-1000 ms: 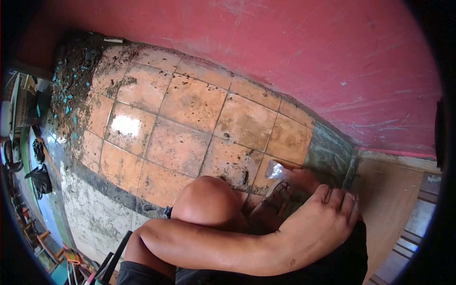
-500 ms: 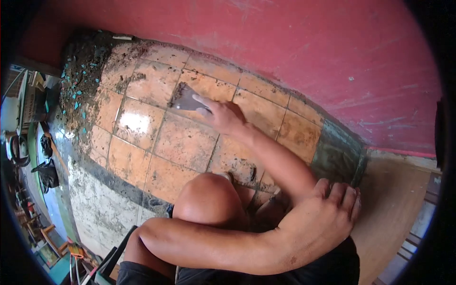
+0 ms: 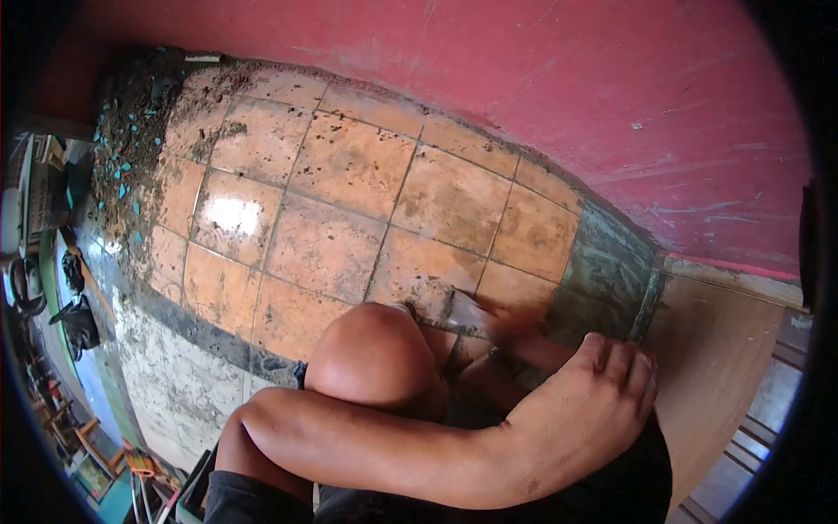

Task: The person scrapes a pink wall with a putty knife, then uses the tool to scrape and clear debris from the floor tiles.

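My right hand (image 3: 515,327), blurred by motion, grips a flat scraper (image 3: 469,312) low over the orange tiles, just right of my bent knee (image 3: 374,356). The scraper's blade is beside a patch of grey dirt (image 3: 428,297) on the tiled floor (image 3: 345,166). My left arm crosses in front of my body. My left hand (image 3: 602,380) lies at the right, its fingers bent and close together over the place where my right forearm passes beneath; what they press on is hidden.
A pink wall (image 3: 567,96) borders the tiles. Dark soil with turquoise chips (image 3: 127,170) lies at the far left. A wooden board (image 3: 720,375) is at the right. Black bags (image 3: 80,327) and tools are at the left edge. Dirt crumbs dot the tiles.
My right hand has drawn the scraper back from the upper middle tiles toward my knee, down and to the right. My left hand stays in place. The view has shifted slightly.
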{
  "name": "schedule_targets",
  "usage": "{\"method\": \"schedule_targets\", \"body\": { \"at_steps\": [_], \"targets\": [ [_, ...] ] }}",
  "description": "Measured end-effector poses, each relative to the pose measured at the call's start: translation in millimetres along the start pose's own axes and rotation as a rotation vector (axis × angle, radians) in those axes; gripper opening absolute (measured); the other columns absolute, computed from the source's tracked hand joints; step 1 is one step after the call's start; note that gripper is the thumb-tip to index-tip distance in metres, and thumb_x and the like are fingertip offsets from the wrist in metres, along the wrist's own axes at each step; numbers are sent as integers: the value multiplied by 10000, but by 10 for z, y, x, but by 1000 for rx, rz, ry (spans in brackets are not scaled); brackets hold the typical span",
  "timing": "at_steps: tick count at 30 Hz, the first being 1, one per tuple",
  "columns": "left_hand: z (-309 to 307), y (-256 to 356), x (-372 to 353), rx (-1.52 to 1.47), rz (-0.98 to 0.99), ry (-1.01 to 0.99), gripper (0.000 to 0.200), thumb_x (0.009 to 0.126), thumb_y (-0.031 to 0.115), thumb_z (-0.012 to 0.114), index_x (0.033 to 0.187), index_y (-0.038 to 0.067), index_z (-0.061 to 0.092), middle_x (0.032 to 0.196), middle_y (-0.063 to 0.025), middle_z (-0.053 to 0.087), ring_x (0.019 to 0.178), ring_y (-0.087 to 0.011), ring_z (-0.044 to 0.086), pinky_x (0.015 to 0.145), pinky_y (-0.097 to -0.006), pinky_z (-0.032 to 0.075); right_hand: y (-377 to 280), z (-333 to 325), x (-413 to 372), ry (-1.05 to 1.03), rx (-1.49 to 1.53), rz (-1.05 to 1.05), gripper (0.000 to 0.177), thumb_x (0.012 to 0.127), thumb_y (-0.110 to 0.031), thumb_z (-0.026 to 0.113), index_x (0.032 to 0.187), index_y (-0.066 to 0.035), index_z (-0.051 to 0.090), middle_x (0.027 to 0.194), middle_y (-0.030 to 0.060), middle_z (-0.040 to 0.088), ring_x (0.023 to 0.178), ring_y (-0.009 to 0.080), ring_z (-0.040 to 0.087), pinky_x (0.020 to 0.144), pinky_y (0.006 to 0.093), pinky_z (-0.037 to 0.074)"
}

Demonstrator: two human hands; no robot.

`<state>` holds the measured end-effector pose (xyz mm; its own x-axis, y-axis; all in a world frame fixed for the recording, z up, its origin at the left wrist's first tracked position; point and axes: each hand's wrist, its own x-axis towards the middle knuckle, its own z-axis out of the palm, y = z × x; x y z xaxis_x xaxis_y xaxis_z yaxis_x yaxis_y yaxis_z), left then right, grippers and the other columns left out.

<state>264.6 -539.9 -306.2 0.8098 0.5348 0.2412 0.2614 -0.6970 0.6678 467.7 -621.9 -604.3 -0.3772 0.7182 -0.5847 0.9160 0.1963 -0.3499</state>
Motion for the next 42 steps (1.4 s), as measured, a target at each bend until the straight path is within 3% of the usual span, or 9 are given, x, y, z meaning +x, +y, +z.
{"method": "schedule_targets", "body": {
  "at_steps": [6, 10, 14, 21, 26, 33, 37, 40, 42],
  "targets": [
    [108, -126, 62, 18, 14, 45, 462, 940, 216, 586, 1292, -66, 682, 1173, -159, 725, 1107, -259, 680, 926, -378, 512, -1517, -584, 1889, 142, 250, -118, 558, 1053, -417, 557, 1596, -359, 444, 1072, 153, 752, 886, 323, 737, 767, 467, 590],
    [29, -200, 52, 34, 11, 27, 482, 940, 208, 589, 1328, -65, 672, 1191, -162, 723, 1108, -258, 684, 924, -366, 516, -2022, -1257, 2016, 162, 262, -185, 591, 1044, -395, 592, 1611, -361, 427, 1036, 158, 765, 834, 309, 742, 729, 456, 593],
    [-39, -261, 73, 101, 12, -25, 503, 909, 212, 604, 1348, -28, 653, 1173, -128, 716, 1045, -248, 702, 901, -371, 550, -1134, -1001, 1620, 253, 261, -159, 597, 1064, -474, 593, 1622, -435, 385, 919, 180, 763, 570, 316, 674, 498, 467, 525],
    [1, -337, 79, 20, -3, 31, 408, 915, 195, 605, 1247, -29, 685, 1101, -133, 713, 1057, -244, 689, 860, -375, 529, 1348, -1105, 280, 134, -21, 537, 587, 1039, -536, 586, 1593, -398, 449, 1091, 200, 760, 1015, 443, 726, 915, 544, 562],
    [102, -529, 282, 78, -18, -104, 530, 924, 244, 613, 1393, -1, 605, 1082, -77, 694, 1015, -224, 691, 857, -377, 546, 1916, -1432, 499, 112, -170, 480, 582, 1038, -553, 568, 1593, -446, 432, 1180, 203, 743, 1114, 449, 689, 1000, 538, 533],
    [326, -705, 333, 165, -68, -418, 436, 941, 240, 615, 1316, 26, 675, 1091, -81, 704, 1008, -247, 674, 883, -409, 519, 1447, -1704, 1931, 33, -80, 418, 534, 1055, -529, 536, 1578, -466, 451, 1393, 145, 675, 1284, 413, 612, 1107, 508, 467],
    [273, -744, 516, 249, -15, -910, 312, 942, 244, 630, 1153, 67, 778, 1104, -95, 735, 1051, -270, 682, 885, -439, 503, 119, -2096, 2814, 29, 246, 376, 523, 1045, -557, 495, 1459, -272, 638, 1385, 140, 684, 1332, 374, 592, 1130, 482, 442],
    [593, -800, 284, 259, -41, -934, 253, 944, 238, 638, 1067, 99, 810, 1078, -113, 764, 1057, -284, 709, 869, -452, 495, -633, -2352, 3033, 138, -28, -36, 437, 1068, -423, 558, 1495, -339, 604, 1310, 113, 729, 1138, 322, 713, 983, 467, 544],
    [615, -784, 266, 240, -80, -1027, 337, 954, 277, 645, 1186, 78, 788, 1196, -146, 755, 1140, -338, 696, 933, -545, 491, -702, -2398, 2892, 214, 90, -46, 451, 1058, -397, 593, 1506, -344, 590, 1239, 116, 750, 1051, 326, 735, 920, 463, 563]
  ]
}}
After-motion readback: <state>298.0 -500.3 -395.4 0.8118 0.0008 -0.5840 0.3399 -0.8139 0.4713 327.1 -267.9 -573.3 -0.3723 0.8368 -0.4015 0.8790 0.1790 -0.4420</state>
